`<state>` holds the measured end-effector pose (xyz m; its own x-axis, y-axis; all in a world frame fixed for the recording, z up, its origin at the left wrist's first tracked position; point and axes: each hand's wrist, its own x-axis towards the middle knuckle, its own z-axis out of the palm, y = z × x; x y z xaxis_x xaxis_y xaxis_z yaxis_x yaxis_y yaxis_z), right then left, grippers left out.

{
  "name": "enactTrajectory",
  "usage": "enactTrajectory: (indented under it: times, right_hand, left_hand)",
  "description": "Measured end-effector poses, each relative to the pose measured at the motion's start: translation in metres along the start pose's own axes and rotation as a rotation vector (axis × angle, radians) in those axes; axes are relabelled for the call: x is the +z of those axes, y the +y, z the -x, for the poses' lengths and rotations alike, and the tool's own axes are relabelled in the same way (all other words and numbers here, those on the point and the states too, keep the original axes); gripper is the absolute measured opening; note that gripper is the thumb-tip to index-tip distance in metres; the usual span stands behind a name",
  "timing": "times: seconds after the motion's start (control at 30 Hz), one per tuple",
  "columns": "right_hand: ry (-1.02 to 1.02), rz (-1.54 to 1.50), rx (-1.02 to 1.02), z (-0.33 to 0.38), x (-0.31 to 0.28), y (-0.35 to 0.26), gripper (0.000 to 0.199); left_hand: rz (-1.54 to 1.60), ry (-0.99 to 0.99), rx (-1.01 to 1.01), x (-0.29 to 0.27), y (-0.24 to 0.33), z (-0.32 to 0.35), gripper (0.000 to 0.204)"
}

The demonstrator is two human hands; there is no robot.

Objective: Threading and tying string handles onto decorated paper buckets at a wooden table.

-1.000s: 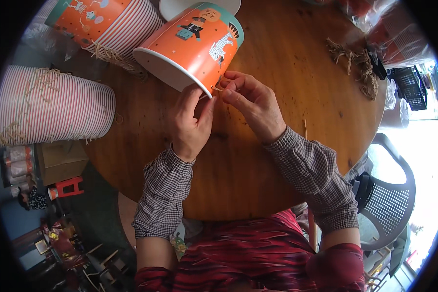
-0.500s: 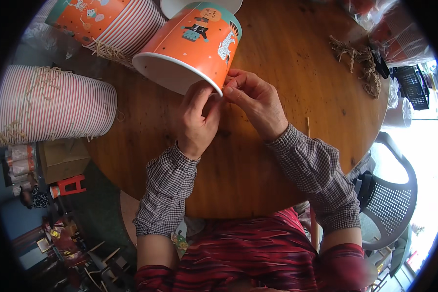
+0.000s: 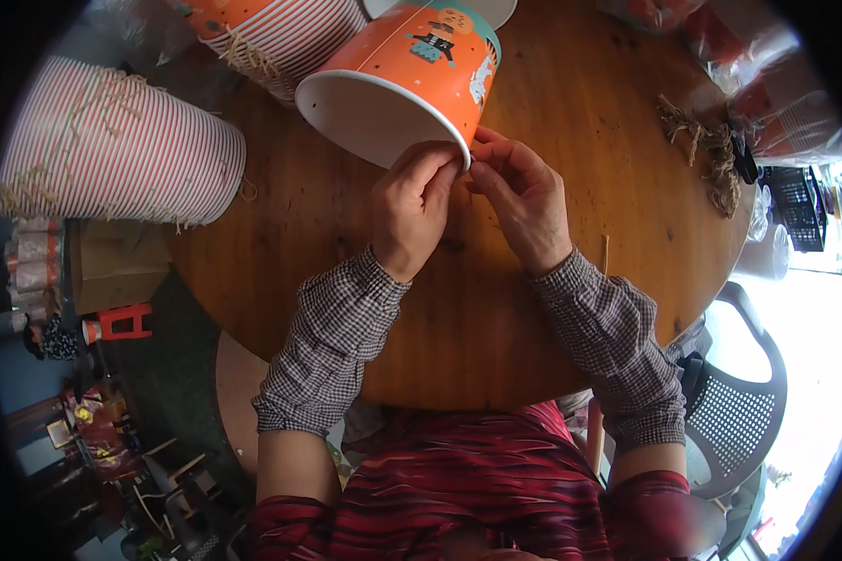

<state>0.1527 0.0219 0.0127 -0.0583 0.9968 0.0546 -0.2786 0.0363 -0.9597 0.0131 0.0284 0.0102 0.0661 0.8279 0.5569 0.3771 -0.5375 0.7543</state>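
While the left hand [image 3: 410, 213], fingers [image 3: 425, 161] inside, grips the orange bucket [image 3: 407, 56], the right hand [image 3: 478, 166] pinches alongside.

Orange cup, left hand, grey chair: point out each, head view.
Orange cup [image 3: 402, 64], head view: printed outer wall.
Left hand [image 3: 408, 212], head view: back of the hand.
Grey chair [image 3: 745, 404], head view: perforated panel.

Grey chair [image 3: 737, 411] and black crate [image 3: 799, 210] at right, red stool [image 3: 126, 311] near cardboard box [image 3: 117, 266] at left.
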Motion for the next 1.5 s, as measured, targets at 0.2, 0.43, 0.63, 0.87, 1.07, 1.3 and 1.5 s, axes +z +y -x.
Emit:
enactTrajectory:
  times: [0.2, 0.43, 0.63, 0.87, 1.07, 1.3, 1.5]
  right_hand:
    - [-0.027, 0.066, -0.083, 0.002, 0.005, 0.004, 0.018]
    - [-0.031, 0.218, -0.062, -0.002, -0.001, 0.000, 0.027]
    - [-0.124, 0.661, -0.241, 0.005, -0.001, 0.003, 0.028]
    - [-0.050, 0.273, -0.173, 0.005, 0.004, -0.005, 0.027]
    - [-0.044, 0.219, -0.163, 0.008, 0.004, -0.013, 0.028]
    - [0.022, 0.173, -0.158, 0.007, 0.004, -0.012, 0.017]
    - [0.059, 0.184, -0.133, 0.004, 0.002, -0.013, 0.010]
  left_hand:
    - [-0.022, 0.035, 0.000, 0.000, -0.001, -0.003, 0.011]
    - [-0.073, 0.015, 0.318, -0.006, 0.012, -0.002, 0.014]
    - [-0.015, 0.001, 0.396, -0.004, 0.014, -0.001, 0.011]
    - [0.116, 0.036, 0.234, -0.009, 0.006, -0.003, 0.010]
    - [0.176, -0.026, 0.176, -0.008, 0.003, -0.001, 0.014]
    - [0.174, -0.009, 0.201, -0.008, 0.002, -0.003, 0.011]
    - [0.192, -0.011, 0.186, -0.007, 0.001, -0.002, 0.012]
